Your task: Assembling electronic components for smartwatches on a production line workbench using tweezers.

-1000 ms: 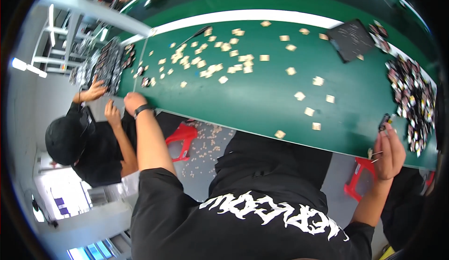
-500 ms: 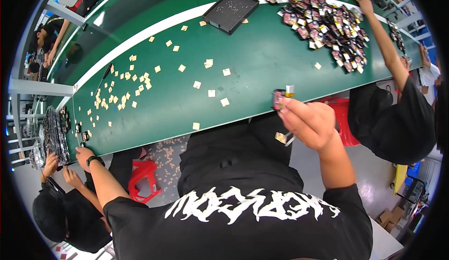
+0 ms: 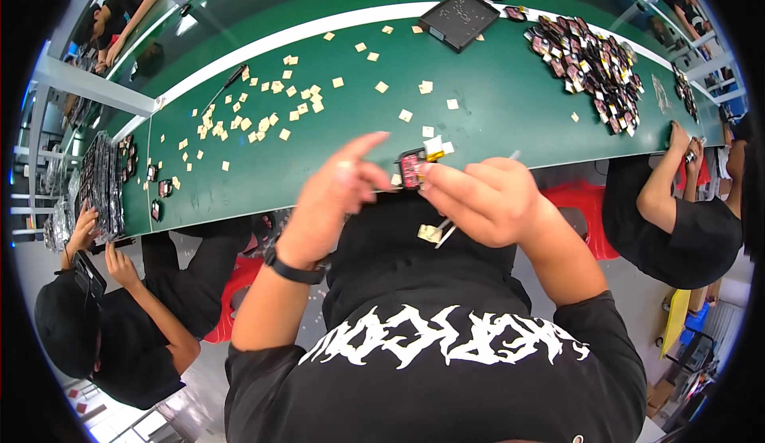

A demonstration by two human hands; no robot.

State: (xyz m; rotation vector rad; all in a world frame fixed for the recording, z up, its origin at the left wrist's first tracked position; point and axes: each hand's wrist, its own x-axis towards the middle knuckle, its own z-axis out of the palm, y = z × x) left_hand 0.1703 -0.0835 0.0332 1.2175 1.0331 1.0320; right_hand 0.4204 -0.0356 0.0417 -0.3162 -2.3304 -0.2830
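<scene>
Pinched between the thumb and fingers of my right hand [image 3: 490, 200] is a small electronic module [image 3: 410, 168]. It has a black case, a reddish circuit face and a white-and-yellow tab on top. A thin pale stick-like tool [image 3: 446, 234] is also in this hand, sticking out below the fingers. At its lower end is a cream square piece [image 3: 429, 233]; how it is attached cannot be made out. My left hand [image 3: 335, 192] is just left of the module, apart from it, with fingers spread and nothing in them. A dark band circles my left wrist.
Many cream squares [image 3: 263, 120] lie scattered over the green table [image 3: 335, 128]. A screwdriver-like tool [image 3: 223, 88] lies far left. A black tray [image 3: 460, 19] and a heap of similar modules [image 3: 586, 68] are further back. Co-workers sit on both sides, one by silvery packs [image 3: 102, 184].
My left hand has come from the table's left edge to beside the module. My right hand has brought the module leftward. The right co-worker's arm has left the heap. The view has shifted.
</scene>
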